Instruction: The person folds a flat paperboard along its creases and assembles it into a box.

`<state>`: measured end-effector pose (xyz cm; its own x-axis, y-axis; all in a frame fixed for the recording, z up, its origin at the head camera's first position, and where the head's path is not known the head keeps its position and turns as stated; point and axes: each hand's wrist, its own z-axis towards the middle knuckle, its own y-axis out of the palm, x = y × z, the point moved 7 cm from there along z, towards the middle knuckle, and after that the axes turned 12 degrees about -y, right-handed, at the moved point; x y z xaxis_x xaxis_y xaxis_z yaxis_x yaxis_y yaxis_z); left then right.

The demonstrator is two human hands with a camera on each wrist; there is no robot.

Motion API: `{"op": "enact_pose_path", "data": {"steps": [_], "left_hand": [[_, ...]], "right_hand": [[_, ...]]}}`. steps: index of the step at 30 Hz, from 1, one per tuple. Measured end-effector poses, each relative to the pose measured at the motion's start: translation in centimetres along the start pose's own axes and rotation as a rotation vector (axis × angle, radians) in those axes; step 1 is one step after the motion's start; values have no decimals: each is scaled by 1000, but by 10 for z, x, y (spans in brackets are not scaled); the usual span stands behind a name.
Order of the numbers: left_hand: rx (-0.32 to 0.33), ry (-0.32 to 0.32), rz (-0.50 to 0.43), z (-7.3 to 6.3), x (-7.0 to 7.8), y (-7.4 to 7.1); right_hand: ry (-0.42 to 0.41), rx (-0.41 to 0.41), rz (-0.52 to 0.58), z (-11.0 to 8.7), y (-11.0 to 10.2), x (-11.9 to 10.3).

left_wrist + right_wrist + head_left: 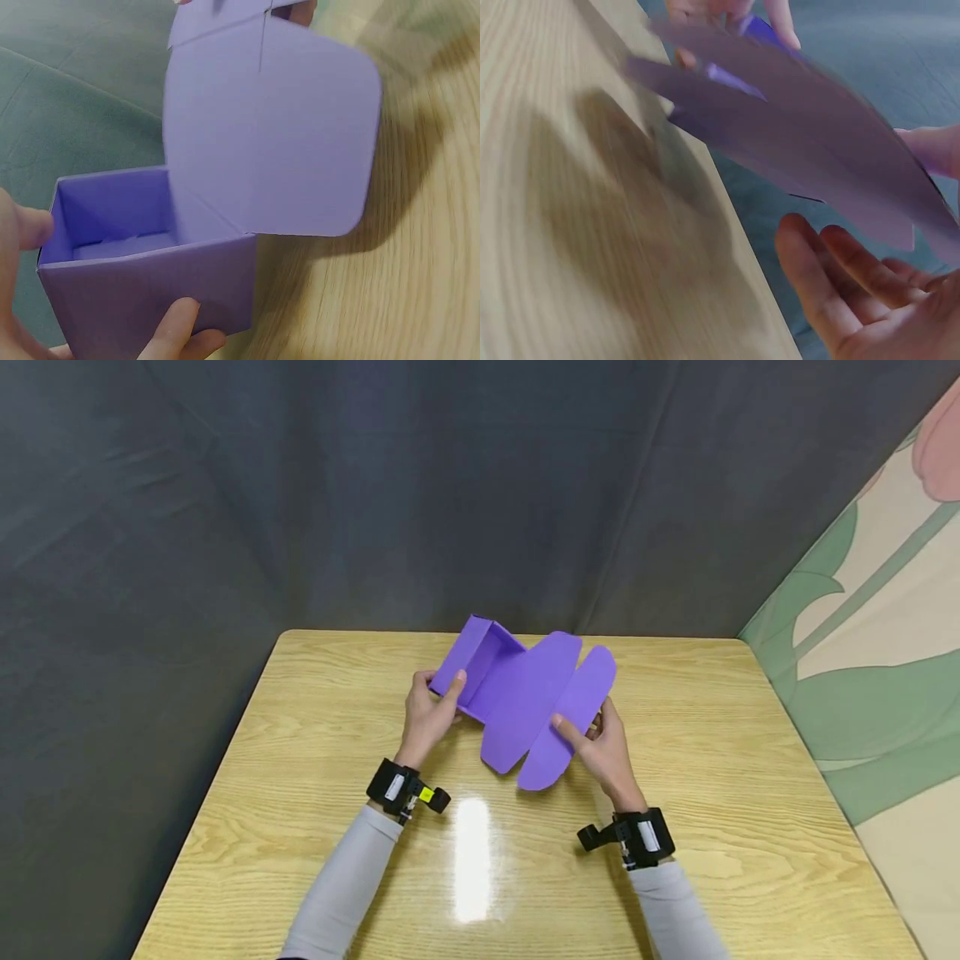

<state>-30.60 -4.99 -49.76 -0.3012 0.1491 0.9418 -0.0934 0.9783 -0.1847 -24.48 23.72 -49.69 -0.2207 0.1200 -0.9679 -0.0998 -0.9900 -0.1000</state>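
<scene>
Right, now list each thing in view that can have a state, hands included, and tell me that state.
Purple box: open, inside visible
Lid: swung open
End flap: unfolded outward from the lid
Left hand: gripping the box body
Right hand: holding the end flap, thumb on top
Dark cloth: hanging

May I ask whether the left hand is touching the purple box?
Touching: the left wrist view shows the left hand gripping the purple box from two sides.
</scene>
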Motion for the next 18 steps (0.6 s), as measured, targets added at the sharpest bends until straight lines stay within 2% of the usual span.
{"op": "enact_pose_path", "data": {"steps": [5, 10, 13, 18], "left_hand": [[-3, -44, -105, 3, -5, 10], [-95, -123, -249, 4, -14, 25], [-143, -154, -323, 4, -18, 30], [-185, -179, -424, 4, -20, 36]], "right_hand": [[-46, -21, -36, -2, 10, 1], [-46, 15, -97, -4, 17, 5], [-57, 64, -109, -6, 20, 6], [-188, 162, -99, -5, 22, 1]]}}
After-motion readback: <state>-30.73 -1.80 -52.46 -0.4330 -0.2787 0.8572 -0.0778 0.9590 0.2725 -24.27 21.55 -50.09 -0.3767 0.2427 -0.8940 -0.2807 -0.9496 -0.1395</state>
